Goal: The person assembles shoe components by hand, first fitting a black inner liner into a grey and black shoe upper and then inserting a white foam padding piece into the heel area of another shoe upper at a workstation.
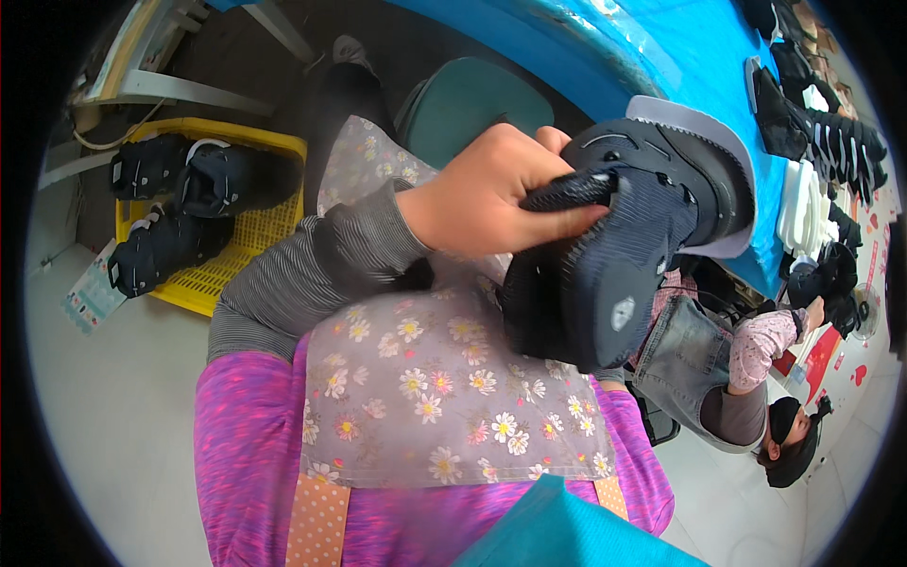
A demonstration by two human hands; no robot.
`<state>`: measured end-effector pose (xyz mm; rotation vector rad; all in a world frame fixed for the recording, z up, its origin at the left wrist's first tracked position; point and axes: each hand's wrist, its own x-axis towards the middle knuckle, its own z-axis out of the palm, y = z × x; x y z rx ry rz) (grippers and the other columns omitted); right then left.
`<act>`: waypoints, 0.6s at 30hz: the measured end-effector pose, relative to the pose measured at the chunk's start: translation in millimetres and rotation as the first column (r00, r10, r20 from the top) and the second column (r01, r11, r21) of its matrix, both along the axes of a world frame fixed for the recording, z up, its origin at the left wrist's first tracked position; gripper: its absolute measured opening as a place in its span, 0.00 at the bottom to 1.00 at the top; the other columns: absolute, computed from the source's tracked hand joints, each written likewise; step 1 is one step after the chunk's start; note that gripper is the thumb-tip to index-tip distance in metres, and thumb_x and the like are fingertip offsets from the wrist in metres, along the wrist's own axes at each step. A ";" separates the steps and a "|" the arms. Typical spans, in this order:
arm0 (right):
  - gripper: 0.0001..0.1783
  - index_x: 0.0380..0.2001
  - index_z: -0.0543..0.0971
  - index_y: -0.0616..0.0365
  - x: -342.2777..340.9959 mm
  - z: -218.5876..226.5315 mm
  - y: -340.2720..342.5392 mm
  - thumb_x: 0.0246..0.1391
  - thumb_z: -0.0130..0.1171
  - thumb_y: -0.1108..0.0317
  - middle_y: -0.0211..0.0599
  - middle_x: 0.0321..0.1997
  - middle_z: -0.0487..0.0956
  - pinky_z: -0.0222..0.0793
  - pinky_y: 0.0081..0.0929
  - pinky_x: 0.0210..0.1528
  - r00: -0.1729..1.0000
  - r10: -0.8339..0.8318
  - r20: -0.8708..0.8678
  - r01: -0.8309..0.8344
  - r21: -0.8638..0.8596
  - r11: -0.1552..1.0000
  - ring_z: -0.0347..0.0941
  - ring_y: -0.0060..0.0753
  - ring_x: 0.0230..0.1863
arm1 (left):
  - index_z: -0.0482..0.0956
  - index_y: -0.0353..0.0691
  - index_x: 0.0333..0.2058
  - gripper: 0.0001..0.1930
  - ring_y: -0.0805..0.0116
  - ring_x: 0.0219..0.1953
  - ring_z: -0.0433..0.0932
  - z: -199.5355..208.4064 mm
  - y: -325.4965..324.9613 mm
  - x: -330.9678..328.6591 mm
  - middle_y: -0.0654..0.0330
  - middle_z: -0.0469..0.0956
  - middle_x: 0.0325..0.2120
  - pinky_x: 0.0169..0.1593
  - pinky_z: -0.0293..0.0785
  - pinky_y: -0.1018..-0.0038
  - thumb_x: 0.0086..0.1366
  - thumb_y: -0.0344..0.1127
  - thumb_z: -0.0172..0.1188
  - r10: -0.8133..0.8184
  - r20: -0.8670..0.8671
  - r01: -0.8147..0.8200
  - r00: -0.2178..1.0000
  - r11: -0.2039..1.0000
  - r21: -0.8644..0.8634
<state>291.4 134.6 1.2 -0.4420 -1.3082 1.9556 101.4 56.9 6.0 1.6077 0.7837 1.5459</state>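
My left hand (501, 194) reaches in from the left in a grey striped sleeve. Its thumb and fingers are closed on the ribbed edge at the opening of a black shoe (605, 293). The shoe is tilted above my lap, over a flowered apron (416, 378), and has a small pale mark on its dark surface. A light-grey curved piece (736, 151) edges its far right side; whether it is the sole I cannot tell. My right hand does not show; only a bit of grey sleeve appears below the shoe.
At the left a yellow basket (295, 156) holds several black shoes (227, 180). A green stool (482, 104) stands ahead. The blue-covered table (567, 47) reaches along the far right, with black shoes (789, 118) and white pieces (803, 208) on it. Another person (704, 369) sits at the right.
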 end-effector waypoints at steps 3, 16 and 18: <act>0.24 0.48 0.65 0.58 15.1 28.8 -4.8 0.58 0.60 0.55 0.43 0.47 0.73 0.72 0.35 0.45 0.997 -0.074 0.003 0.072 0.194 0.978 0.72 0.39 0.46 | 0.75 0.33 0.28 0.05 0.58 0.23 0.72 -3.0 1.7 -12.0 0.53 0.71 0.20 0.29 0.67 0.70 0.57 0.27 0.62 0.136 -0.247 -0.149 0.959 0.988 -0.035; 0.26 0.52 0.63 0.57 58.1 94.1 0.4 0.59 0.59 0.56 0.43 0.50 0.72 0.72 0.34 0.47 0.965 -0.245 -0.089 0.253 0.545 0.799 0.72 0.38 0.47 | 0.77 0.30 0.45 0.14 0.67 0.44 0.79 -39.1 12.6 4.6 0.54 0.80 0.41 0.48 0.75 0.74 0.61 0.28 0.61 0.128 0.467 -0.024 0.875 0.975 -0.222; 0.26 0.53 0.63 0.57 51.6 83.8 0.7 0.59 0.58 0.56 0.43 0.51 0.72 0.72 0.34 0.48 0.970 -0.238 -0.059 0.232 0.525 0.819 0.72 0.37 0.47 | 0.75 0.31 0.48 0.16 0.64 0.47 0.78 -39.2 13.2 4.6 0.51 0.79 0.45 0.51 0.74 0.73 0.62 0.29 0.60 0.179 0.470 -0.137 0.864 0.983 -0.123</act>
